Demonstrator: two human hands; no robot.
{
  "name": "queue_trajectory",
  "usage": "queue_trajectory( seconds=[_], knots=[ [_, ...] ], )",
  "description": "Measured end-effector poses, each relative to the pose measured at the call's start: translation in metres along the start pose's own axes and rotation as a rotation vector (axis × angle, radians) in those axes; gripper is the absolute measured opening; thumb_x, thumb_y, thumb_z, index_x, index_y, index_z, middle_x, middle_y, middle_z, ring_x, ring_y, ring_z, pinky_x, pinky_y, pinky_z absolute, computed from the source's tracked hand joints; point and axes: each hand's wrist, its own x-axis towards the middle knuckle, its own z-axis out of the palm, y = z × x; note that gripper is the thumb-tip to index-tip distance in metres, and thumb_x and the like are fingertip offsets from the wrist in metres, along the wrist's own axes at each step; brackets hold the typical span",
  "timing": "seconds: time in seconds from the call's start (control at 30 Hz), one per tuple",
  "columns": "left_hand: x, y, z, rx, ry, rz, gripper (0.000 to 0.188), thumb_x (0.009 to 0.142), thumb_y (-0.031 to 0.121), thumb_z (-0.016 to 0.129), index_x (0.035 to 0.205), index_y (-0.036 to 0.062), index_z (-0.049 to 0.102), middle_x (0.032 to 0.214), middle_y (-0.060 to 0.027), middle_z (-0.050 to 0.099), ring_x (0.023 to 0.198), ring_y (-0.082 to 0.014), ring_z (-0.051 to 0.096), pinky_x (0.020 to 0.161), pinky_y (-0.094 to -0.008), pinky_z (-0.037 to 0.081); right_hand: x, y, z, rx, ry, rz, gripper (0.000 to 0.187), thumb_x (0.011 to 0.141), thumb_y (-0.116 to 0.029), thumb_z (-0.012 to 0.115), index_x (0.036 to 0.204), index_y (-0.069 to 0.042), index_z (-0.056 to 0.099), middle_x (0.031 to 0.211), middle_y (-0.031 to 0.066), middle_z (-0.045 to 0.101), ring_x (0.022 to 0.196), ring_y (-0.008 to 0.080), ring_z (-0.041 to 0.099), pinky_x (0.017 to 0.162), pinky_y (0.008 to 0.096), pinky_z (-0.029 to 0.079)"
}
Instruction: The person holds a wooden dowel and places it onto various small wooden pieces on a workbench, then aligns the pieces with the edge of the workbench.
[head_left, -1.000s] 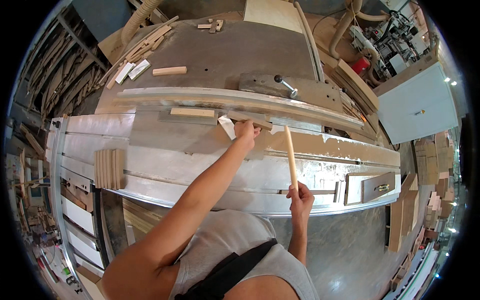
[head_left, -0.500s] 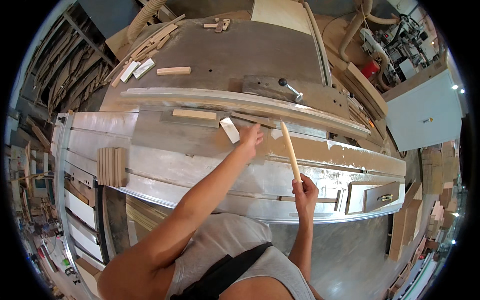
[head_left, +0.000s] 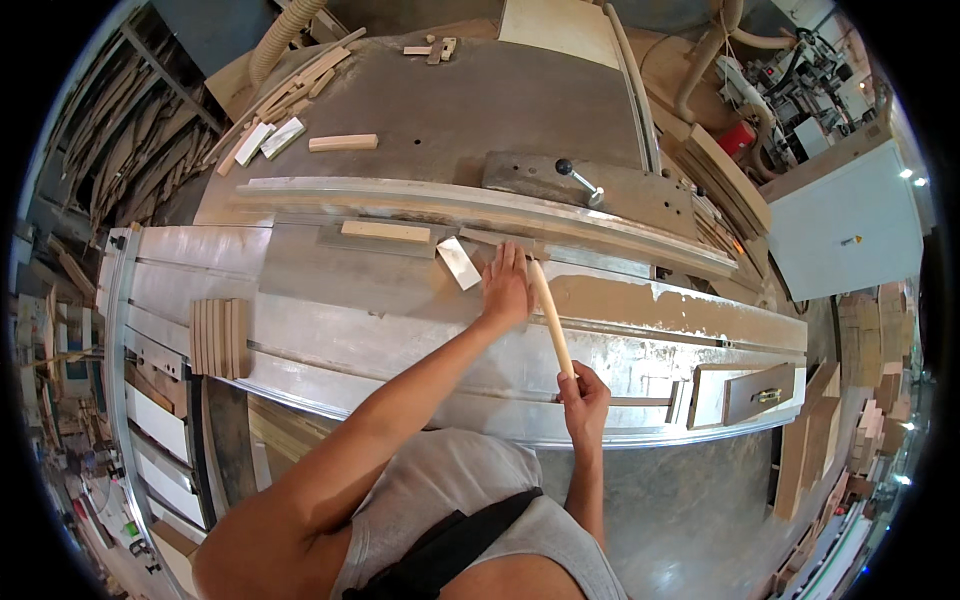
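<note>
My right hand (head_left: 585, 398) is closed on the lower end of a slim pale wooden stick (head_left: 552, 322), which slants up and leftward over the metal table (head_left: 420, 345). Close to the stick's far tip, my left hand (head_left: 508, 288) reaches over the table with its fingers stretched out. Those fingertips overlap a thin dark wood strip (head_left: 478, 238); whether they press on it I cannot tell. Just left of that hand lies a white-faced block (head_left: 459, 263), set at an angle. Further left is a pale wooden block (head_left: 386, 231).
A long metal fence (head_left: 440, 195) runs across beyond my hands. Sawdust (head_left: 640, 303) covers the table right of the stick. A black-knobbed lever (head_left: 580, 175) stands behind the fence. Several stacked wood pieces (head_left: 220, 337) sit at left, and a board with a clamp (head_left: 745, 395) at right.
My right hand has brought the stick left and a little nearer to me. My left hand has turned and flattened, its fingers now pointing away from me beside the stick's tip.
</note>
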Motion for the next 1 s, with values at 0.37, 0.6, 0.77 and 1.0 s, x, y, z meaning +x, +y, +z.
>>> queue_trajectory(
  seconds=[0.37, 0.6, 0.77, 1.0],
  knots=[
    [0.017, 0.026, -0.030, -0.815, -0.148, -0.574, 0.096, 0.094, 0.033, 0.066, 0.160, -0.0073, 0.009, 0.157, -0.0328, 0.036, 0.147, -0.0402, 0.036, 0.121, -0.0434, 0.030, 0.019, -0.009, -0.031, -0.200, 0.000, -0.086, 0.036, 0.094, -0.018, 0.070, 0.124, 0.004, 0.068, 0.073, 0.0048, 0.063, 0.065, 0.0119, 0.057, 0.059, 0.0295, 0.046],
    [0.039, -0.003, 0.008, -1.074, -0.034, -0.555, 0.093, 0.095, 0.027, 0.064, 0.162, -0.0021, 0.005, 0.163, -0.0286, 0.029, 0.150, -0.0338, 0.034, 0.121, -0.0385, 0.028, 0.064, -0.049, -0.038, -0.520, -0.007, -0.317, 0.037, 0.088, -0.016, 0.072, 0.124, -0.009, 0.072, 0.089, 0.0210, 0.073, 0.076, 0.0366, 0.071, 0.072, 0.0412, 0.056],
    [0.025, -0.013, 0.006, -1.313, 0.076, -0.512, 0.083, 0.092, 0.016, 0.062, 0.160, -0.0018, 0.019, 0.164, -0.0261, 0.028, 0.153, -0.0328, 0.029, 0.121, -0.0377, 0.029, 0.103, -0.083, -0.040, -0.709, -0.082, -0.439, 0.029, 0.086, -0.019, 0.072, 0.114, -0.013, 0.078, 0.098, 0.0206, 0.074, 0.084, 0.0404, 0.071, 0.079, 0.0466, 0.057],
    [0.005, -0.027, -0.019, -1.224, -0.025, -0.424, 0.065, 0.096, 0.005, 0.058, 0.156, 0.0010, 0.032, 0.159, -0.0226, 0.037, 0.147, -0.0292, 0.038, 0.117, -0.0385, 0.035, 0.135, -0.131, -0.021, -0.885, -0.171, -0.460, 0.027, 0.084, -0.022, 0.071, 0.109, -0.016, 0.080, 0.093, 0.0216, 0.074, 0.087, 0.0412, 0.071, 0.080, 0.0479, 0.057]
  ],
)
